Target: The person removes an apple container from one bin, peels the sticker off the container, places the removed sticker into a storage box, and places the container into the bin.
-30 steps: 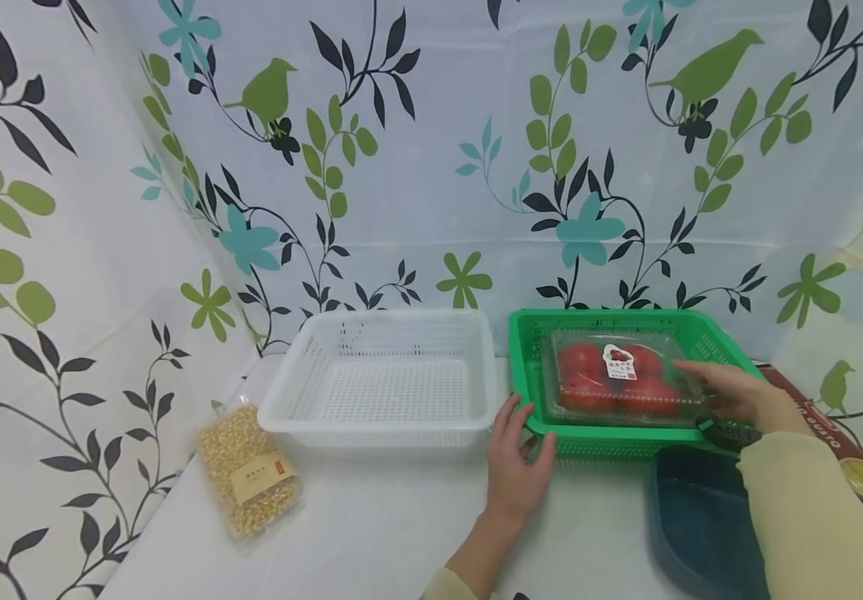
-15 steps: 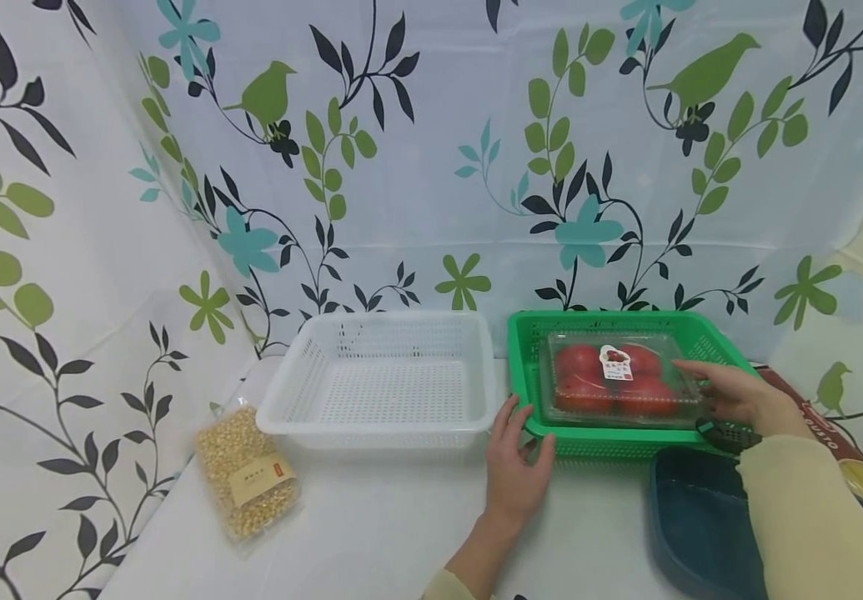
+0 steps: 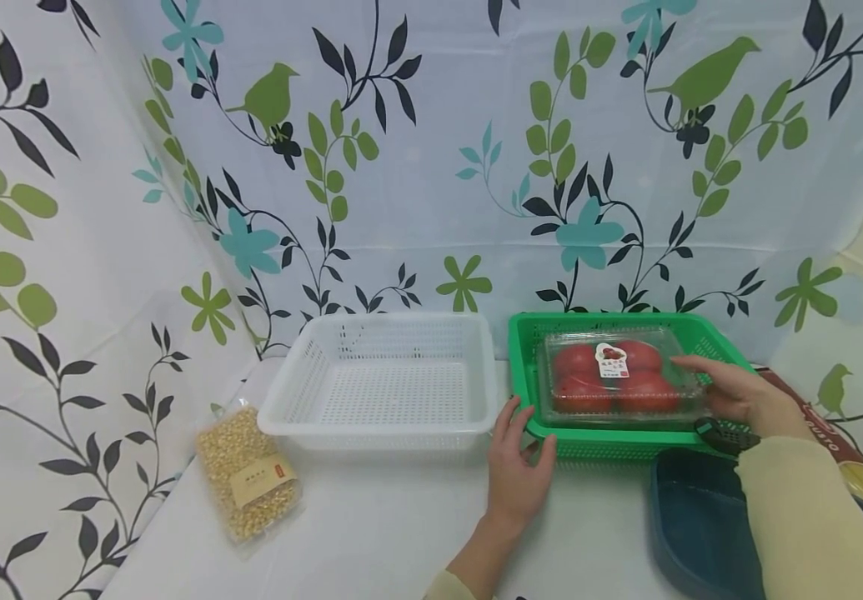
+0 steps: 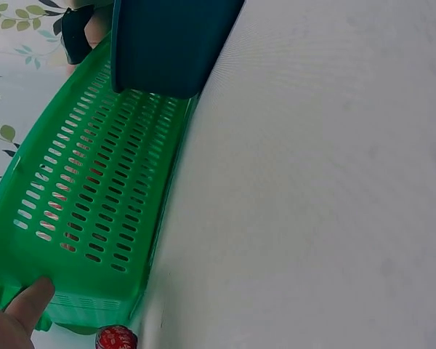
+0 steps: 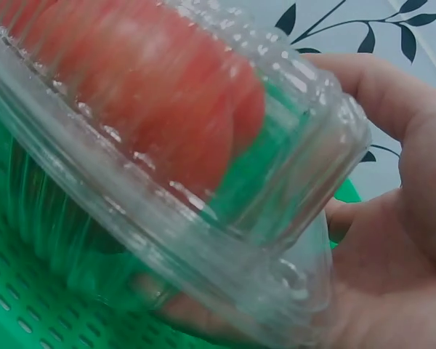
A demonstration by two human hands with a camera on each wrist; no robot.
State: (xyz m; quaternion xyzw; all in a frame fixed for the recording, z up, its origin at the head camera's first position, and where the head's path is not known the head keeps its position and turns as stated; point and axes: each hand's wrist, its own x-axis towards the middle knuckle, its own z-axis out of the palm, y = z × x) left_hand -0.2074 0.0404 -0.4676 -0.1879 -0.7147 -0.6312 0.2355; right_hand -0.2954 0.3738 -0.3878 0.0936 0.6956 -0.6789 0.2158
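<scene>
A clear plastic box of tomatoes (image 3: 614, 375) with a white label lies in the green basket (image 3: 596, 444), its right end raised in the right wrist view. My right hand (image 3: 739, 396) holds that right end. In the right wrist view its thumb shows below the box (image 5: 298, 211) and a finger lies against the top end. My left hand (image 3: 519, 483) grips the front left corner of the basket, fingers over the rim and thumb against the outer wall. The thumb (image 4: 33, 302) shows in the left wrist view; the other fingers are mostly cut off there.
Left of the green basket stands a white perforated basket (image 3: 378, 427). A bag of yellow corn kernels (image 3: 247, 471) lies at the left. A dark blue tub (image 3: 704, 521) is at the right front, partly under my right sleeve, beside a dark red package (image 3: 844, 450).
The tomato box has shifted slightly left inside the green basket, and my right hand still holds its end. My left hand has stayed at the basket's corner.
</scene>
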